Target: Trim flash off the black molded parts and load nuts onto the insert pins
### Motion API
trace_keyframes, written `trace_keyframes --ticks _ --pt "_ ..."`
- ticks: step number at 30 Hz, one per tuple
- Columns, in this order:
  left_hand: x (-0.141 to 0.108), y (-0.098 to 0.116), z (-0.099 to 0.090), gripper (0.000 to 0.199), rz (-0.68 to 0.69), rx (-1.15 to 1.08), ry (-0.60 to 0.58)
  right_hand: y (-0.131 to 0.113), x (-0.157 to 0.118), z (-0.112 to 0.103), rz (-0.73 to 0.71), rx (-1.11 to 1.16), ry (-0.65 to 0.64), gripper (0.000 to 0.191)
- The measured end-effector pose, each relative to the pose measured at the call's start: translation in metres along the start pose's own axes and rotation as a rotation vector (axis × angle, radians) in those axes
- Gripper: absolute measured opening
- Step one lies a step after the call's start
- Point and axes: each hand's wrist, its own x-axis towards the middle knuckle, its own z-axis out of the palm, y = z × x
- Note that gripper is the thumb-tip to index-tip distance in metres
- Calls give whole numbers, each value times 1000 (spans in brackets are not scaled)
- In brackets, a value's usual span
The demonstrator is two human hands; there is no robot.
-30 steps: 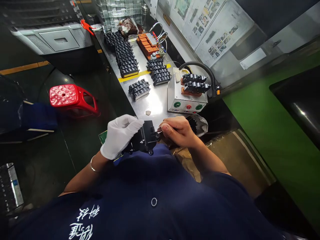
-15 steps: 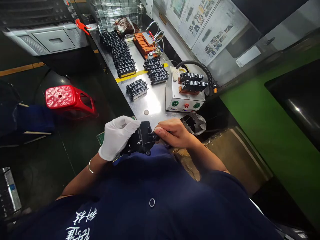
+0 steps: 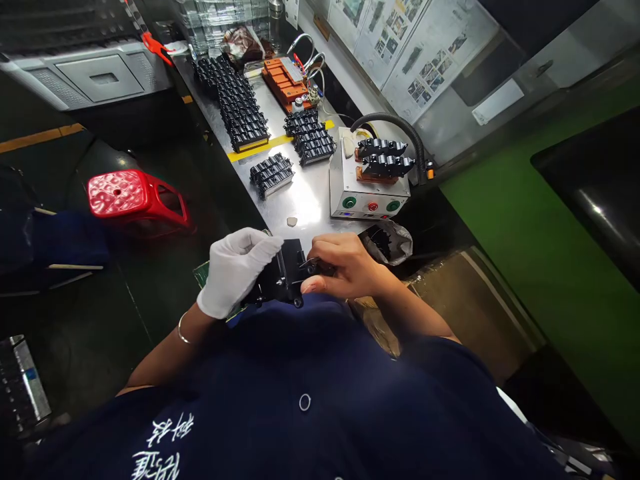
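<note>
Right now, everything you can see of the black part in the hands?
The black part looks like moulded plastic: a flat body with a raised ridge, bright spots and round lugs at the edge. It is held in front of the dark blue shirt; tilt is hard to judge. The gloved left hand grips it, hiding one end; the bare right hand is at the other end, contact unclear.

left hand [image 3: 237, 272] near curled right hand [image 3: 345, 267]

Red plastic stool [image 3: 117, 194] on the dark floor [image 3: 117, 300].
</note>
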Motion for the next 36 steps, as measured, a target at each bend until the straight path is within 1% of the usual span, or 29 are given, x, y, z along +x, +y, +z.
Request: trace_keyframes --ticks 5,12,16,19,21,24,26,31,33,36 --pt "1 -2 2 26 -27 1 22 0 -1 2 6 -74 24 55" --pt "2 2 5 26 -119 -42 30 3 2 2 10 -237 79 57" --pt "2 2 6 30 -130 -41 18 5 2 5 -41 -275 83 56" --pt "3 2 6 34 -139 -44 11 6 1 7 -13 -306 121 57" --pt "4 2 6 35 -149 -44 3 6 1 7 11 -323 124 59" --pt "4 1 5 34 -162 -57 3 6 1 7 -15 -333 110 56" --pt "4 1 5 34 -169 -69 6 5 1 8 -30 -344 126 54" --pt "6 -5 8 38 -141 -119 66 3 3 12 31 -370 189 57" --pt "6 -7 8 42 -130 -128 87 3 4 12 21 -377 182 56" --pt "6 -8 8 44 -129 -115 102 2 6 12 8 -372 131 56"
